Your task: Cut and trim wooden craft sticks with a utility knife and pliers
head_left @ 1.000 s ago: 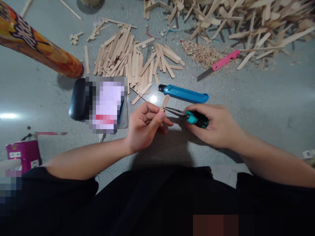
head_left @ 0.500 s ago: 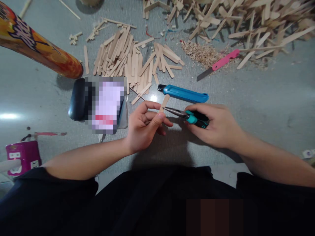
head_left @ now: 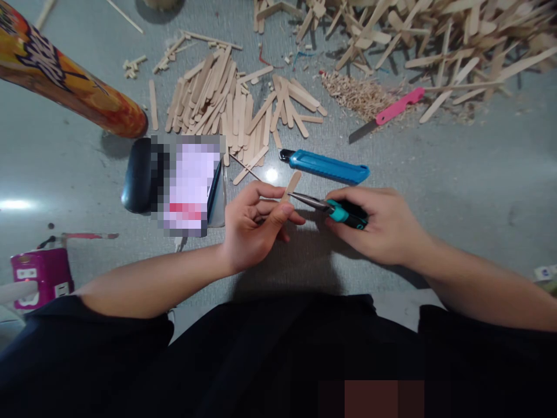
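Between thumb and fingers, my left hand (head_left: 256,226) pinches a wooden craft stick (head_left: 294,181), which slants up and to the right. Its lower end is hidden by the thumb and fingers. My right hand (head_left: 378,223) is wrapped round the teal and black handles of needle-nose pliers (head_left: 311,201). The tips of the pliers reach the stick just above my left thumb; whether the jaws are clamped on it is too small to tell. Just beyond both hands lies a blue utility knife (head_left: 328,166) on the grey table (head_left: 278,278).
Loose craft sticks (head_left: 209,93) are heaped beyond my hands, with a structure of joined sticks (head_left: 374,35) at the back right. A pink-handled saw (head_left: 398,107) lies by wood shavings (head_left: 361,96). Left are a phone (head_left: 191,186), a black case (head_left: 138,177), an orange canister (head_left: 87,87) and a purple socket block (head_left: 41,276).
The craft stick and my left thumb have shifted slightly downward, and the pliers' tips sit a touch lower. Both hands keep their grips.
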Available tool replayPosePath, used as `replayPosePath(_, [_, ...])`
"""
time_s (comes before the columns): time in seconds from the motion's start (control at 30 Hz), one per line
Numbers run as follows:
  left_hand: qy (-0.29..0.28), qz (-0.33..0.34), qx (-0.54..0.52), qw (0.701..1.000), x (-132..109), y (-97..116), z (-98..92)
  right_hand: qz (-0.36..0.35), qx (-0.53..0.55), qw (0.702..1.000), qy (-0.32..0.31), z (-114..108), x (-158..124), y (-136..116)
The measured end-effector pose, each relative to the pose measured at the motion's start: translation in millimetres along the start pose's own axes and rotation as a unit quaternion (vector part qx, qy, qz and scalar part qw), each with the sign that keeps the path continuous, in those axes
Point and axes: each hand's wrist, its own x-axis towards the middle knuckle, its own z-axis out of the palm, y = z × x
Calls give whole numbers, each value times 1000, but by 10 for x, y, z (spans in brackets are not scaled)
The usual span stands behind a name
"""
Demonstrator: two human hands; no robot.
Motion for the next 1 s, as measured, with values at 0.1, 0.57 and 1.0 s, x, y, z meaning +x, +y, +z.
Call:
replayPosePath(0.1, [-10, 13, 3, 1000, 5, -6, -13, 6, 3, 1000, -5, 4, 0, 6])
replayPosePath(0.57, [-4, -48, 4, 999, 27, -6, -13, -57, -93, 992, 69, 71, 0, 120])
replayPosePath(1.0, [8, -76, -9, 997, 85, 0, -25, -82, -260, 954, 124, 53, -20, 249])
